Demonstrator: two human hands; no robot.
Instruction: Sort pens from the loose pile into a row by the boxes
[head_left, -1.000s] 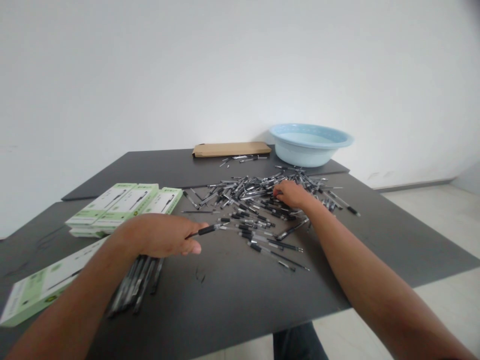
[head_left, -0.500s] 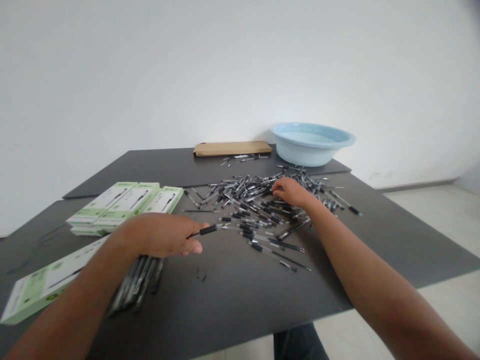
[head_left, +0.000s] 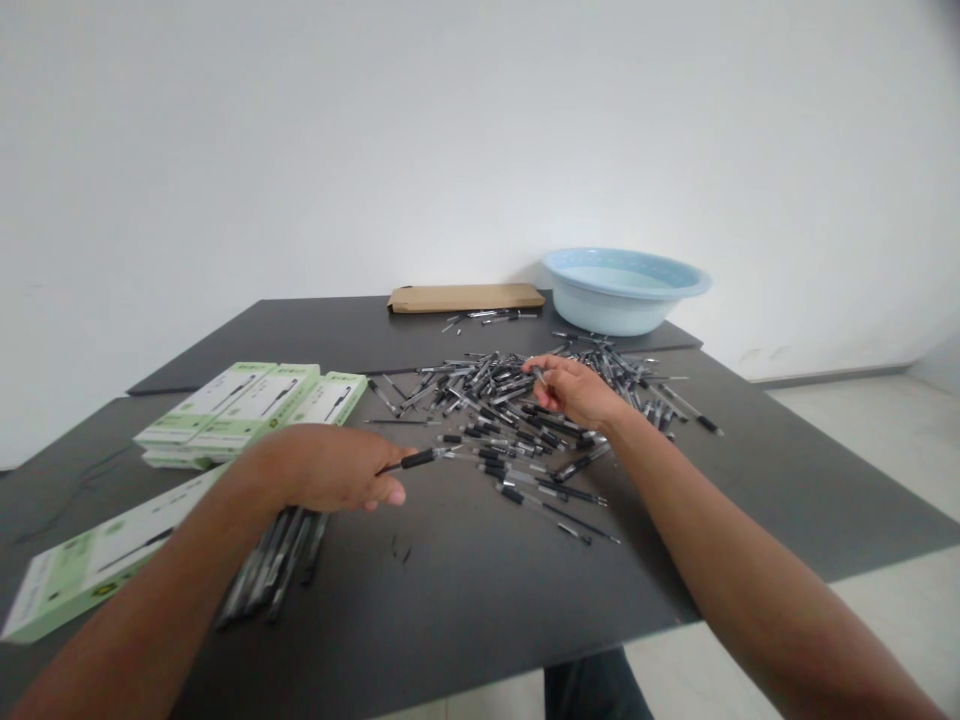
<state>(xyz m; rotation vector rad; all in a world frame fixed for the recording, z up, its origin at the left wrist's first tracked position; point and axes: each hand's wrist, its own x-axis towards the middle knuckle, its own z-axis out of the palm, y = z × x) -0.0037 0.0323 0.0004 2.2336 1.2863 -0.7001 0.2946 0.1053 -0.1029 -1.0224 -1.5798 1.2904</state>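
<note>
My left hand [head_left: 341,468] is closed around a pen [head_left: 420,458], whose black grip and pale, uncapped tip point right. Below that wrist, a row of dark pens [head_left: 274,560] lies side by side on the table, partly covered by my arm. Over a big loose heap of pens and pen parts [head_left: 499,385], my right hand [head_left: 574,388] has thumb and fingers pinched on a small greyish pen part [head_left: 538,375]. Its exact kind is too small to tell. Several pens [head_left: 555,487] lie in rough lines at the heap's near side.
White and green pen boxes [head_left: 240,405] are stacked at the left, with another box [head_left: 112,560] nearer, partly behind my left forearm. A flat brown cardboard piece [head_left: 465,297] and a light blue basin [head_left: 622,290] stand at the back of the dark table [head_left: 465,620], near the wall.
My right hand has lifted from the heap and turned, shifting slightly left, and a small pen part now shows between its fingers. My left hand with the pen stays nearly still.
</note>
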